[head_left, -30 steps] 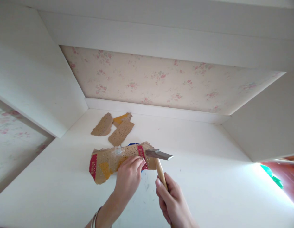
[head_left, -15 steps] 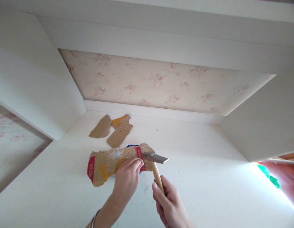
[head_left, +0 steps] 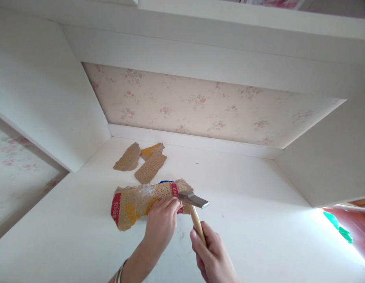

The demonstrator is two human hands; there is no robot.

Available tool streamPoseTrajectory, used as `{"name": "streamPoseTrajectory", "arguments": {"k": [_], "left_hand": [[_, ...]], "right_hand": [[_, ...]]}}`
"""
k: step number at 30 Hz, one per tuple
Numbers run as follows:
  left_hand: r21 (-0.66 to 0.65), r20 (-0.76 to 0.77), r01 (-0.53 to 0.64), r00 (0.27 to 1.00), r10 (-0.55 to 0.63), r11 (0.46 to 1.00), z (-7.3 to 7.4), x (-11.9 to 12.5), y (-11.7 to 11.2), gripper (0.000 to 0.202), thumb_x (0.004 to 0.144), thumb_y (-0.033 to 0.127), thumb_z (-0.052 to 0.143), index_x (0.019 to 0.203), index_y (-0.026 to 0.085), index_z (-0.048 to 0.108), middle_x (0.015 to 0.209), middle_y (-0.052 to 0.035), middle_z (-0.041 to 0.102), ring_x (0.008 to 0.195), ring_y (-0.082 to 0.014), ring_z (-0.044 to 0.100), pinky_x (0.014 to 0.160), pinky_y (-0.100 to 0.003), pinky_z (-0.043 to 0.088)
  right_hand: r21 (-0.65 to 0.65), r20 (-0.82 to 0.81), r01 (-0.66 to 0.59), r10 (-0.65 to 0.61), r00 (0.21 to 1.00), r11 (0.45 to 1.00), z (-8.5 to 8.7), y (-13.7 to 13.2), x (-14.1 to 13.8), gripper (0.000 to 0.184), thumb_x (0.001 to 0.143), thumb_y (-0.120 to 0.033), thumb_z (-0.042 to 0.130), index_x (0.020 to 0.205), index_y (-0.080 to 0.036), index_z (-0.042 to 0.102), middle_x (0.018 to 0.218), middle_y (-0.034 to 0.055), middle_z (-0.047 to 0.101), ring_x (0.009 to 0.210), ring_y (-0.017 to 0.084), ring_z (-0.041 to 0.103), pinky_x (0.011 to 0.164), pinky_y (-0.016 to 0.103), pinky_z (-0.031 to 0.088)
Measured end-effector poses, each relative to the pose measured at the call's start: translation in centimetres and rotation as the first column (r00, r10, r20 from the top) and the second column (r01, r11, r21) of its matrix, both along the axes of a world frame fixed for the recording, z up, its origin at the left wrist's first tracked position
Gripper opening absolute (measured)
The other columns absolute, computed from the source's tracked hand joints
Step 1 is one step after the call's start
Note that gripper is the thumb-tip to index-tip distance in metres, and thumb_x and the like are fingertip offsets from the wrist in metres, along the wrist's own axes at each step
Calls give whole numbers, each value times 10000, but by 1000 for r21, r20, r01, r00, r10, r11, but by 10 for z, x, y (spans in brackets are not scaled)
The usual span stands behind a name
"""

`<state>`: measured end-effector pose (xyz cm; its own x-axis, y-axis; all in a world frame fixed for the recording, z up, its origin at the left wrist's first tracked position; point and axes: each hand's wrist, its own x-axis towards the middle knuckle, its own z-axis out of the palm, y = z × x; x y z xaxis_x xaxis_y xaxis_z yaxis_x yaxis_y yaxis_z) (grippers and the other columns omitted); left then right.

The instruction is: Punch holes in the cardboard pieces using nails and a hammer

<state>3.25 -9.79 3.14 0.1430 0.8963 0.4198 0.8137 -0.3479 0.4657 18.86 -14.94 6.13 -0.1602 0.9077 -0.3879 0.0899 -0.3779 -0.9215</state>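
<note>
A torn strip of brown cardboard (head_left: 135, 202), full of small holes and with red and yellow print, lies on a white shelf surface (head_left: 259, 220). My left hand (head_left: 161, 222) rests on its right part, fingers curled and pressed down against it. My right hand (head_left: 212, 257) is wrapped round the wooden handle of a hammer (head_left: 196, 214). The hammer's metal head sits at the cardboard's right end, just beside my left fingertips. A bit of blue shows behind the strip's upper edge.
Three smaller perforated cardboard scraps (head_left: 142, 161) lie farther back on the shelf. White side panels close in left and right, with a floral-papered back panel (head_left: 200, 104) behind. Something green and red (head_left: 341, 232) shows at the lower right.
The hammer head has come down slightly closer to my left fingertips at the cardboard's end. The view has shifted a little; the cardboard pieces stay put.
</note>
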Motion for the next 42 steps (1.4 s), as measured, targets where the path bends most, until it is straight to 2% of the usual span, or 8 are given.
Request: {"name": "streamPoseTrajectory", "arguments": {"k": [6, 28, 42], "left_hand": [[-44, -5, 15, 1000, -15, 999, -2, 0, 0, 157, 940, 133, 491, 878, 217, 608, 909, -22, 721, 825, -214, 658, 749, -341, 492], [-53, -59, 9, 998, -12, 999, -8, 0, 0, 160, 920, 112, 519, 875, 218, 630, 996, -15, 716, 868, -226, 647, 781, -380, 492], [-121, 23, 57, 998, -55, 991, 2, -4, -3, 196, 961, 184, 476, 929, 211, 667, 1014, -30, 704, 901, -197, 648, 842, -346, 515]], "right_hand": [[23, -18, -3, 4, 1000, 1000, -2, -1, 0, 505, 833, -703, 519, 700, -243, 358, 497, -129, 302, 329, 19, 207, 302, 152, 145], [-3, -10, -18, 18, 1000, 1000, -5, -5, 3, 531, 817, -721, 526, 682, -241, 346, 504, -136, 263, 333, 9, 182, 306, 157, 130], [11, -39, -16, 16, 999, 1000, -3, -8, 4, 518, 826, -719, 513, 705, -242, 353, 501, -138, 291, 324, 10, 192, 298, 153, 157]]}}
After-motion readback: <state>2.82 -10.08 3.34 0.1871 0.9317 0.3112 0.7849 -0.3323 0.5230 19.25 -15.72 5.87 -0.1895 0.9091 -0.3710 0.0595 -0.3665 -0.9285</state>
